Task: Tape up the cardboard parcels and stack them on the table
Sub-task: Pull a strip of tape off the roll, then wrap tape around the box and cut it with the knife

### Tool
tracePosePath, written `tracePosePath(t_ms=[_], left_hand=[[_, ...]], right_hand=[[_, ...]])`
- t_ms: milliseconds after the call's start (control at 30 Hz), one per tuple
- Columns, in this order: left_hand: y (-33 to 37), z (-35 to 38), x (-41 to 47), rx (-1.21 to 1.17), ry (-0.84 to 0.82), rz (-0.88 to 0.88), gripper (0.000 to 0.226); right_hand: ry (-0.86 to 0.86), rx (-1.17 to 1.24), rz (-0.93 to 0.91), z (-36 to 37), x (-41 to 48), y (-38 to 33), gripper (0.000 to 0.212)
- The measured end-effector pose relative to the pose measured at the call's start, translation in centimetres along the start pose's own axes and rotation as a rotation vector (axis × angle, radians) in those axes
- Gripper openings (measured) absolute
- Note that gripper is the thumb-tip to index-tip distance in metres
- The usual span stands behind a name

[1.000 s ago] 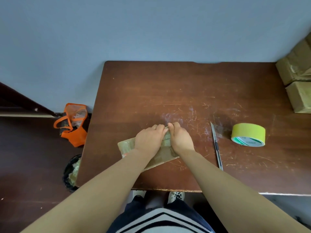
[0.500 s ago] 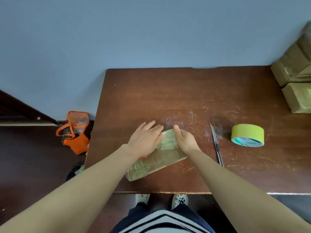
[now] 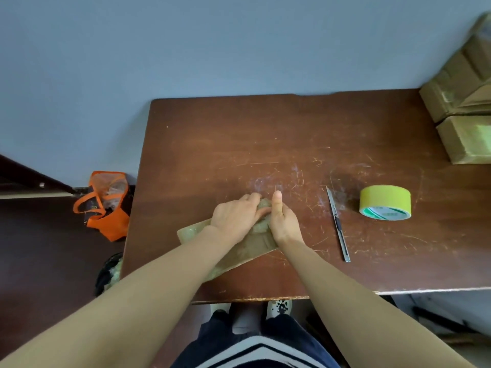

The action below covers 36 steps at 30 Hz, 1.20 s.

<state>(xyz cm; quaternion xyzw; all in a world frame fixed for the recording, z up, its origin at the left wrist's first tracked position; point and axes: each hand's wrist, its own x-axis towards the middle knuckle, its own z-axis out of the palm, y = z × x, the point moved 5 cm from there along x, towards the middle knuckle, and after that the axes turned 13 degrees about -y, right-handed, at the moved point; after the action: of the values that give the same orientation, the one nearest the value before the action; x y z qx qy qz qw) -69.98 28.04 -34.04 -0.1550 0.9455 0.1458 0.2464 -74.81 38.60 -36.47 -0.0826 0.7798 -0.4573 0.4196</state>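
On the scratched table [image 3: 265, 134] our cardboard parcel [image 3: 252, 247] lies eight-to-two o'clock; our left hand [image 3: 235, 217] grips its far end, our right hand [image 3: 283, 224] beside it, grasp unclear.

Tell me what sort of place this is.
Likely a makeshift packing corner: scratched wooden table, taped cardboard parcels stacked at its right, tape roll and utility knife beside a flat parcel.

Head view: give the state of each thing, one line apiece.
parcel: flat on the table, both hands on its far end.
left hand: fingers curled over the parcel.
right hand: grips the parcel, thumb straight.
tape roll: on the table, untouched.
knife: blade out, untouched.
stacked parcels: piled at far right.
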Motion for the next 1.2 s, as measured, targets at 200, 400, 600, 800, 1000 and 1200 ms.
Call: tracePosePath(t_ms=[200, 400, 600, 800, 1000, 1200], left_hand=[[-0.9, -0.4, -0.3, -0.038, -0.061, 0.090, 0.046], [-2.4, -0.5, -0.4, -0.043, -0.082, 0.066, 0.048], [-3.1, -0.2, -0.8, -0.046, -0.019, 0.012, 0.046], [-4.1, -0.2, -1.9, -0.052, -0.008, -0.007, 0.061], [-1.6, -1.7, -2.2, 0.028, 0.183, 0.051, 0.060], [1.7, -0.7, 1.1, 0.038, 0.090, 0.007, 0.061]], right_hand=[[0.004, -0.081, 0.005, 0.0, -0.1, 0.2, 0.067], [0.003, -0.186, -0.018, 0.2, 0.0, 0.0, 0.059], [-0.037, -0.402, -0.075, 0.7, 0.1, -0.8, 0.063], [-0.001, -0.581, -0.030, 0.7, -0.3, -0.8, 0.067], [0.027, 0.106, 0.032, -0.4, -0.7, 0.0, 0.066], [0.126, 0.008, -0.026, 0.7, -2.6, 1.2, 0.056]])
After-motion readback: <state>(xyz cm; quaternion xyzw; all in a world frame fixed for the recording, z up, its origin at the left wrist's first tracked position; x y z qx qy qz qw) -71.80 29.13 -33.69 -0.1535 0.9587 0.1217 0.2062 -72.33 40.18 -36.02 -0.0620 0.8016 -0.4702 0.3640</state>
